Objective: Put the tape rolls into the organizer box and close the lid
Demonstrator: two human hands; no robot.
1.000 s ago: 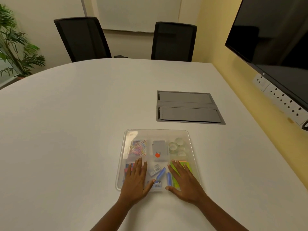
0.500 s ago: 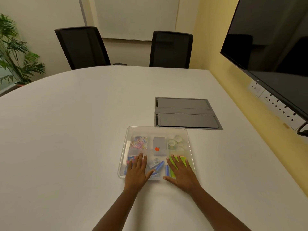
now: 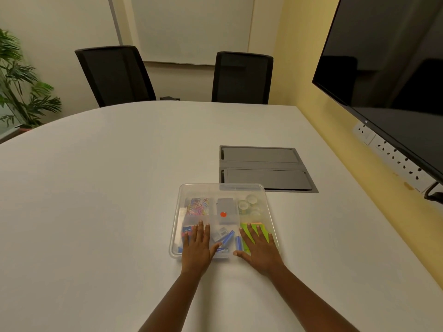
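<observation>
Still flat on the lid (image 3: 223, 188) — both hands open.
Left hand (image 3: 197, 248), right hand (image 3: 260, 250) unmoved; box (image 3: 176, 236) sits lower-centre, tape (image 3: 248, 204) inside.

Organizer box (image 3: 271, 212): on the counter (image 3: 96, 200), just before the floor panel (image 3: 263, 167).
Tape rolls (image 3: 248, 206): in its far right compartment.
Lid (image 3: 223, 188): on the box.
Hands: left hand (image 3: 197, 248) and right hand (image 3: 260, 250) flat on the lid's near edge.
Chairs (image 3: 115, 73): behind the counter.
</observation>
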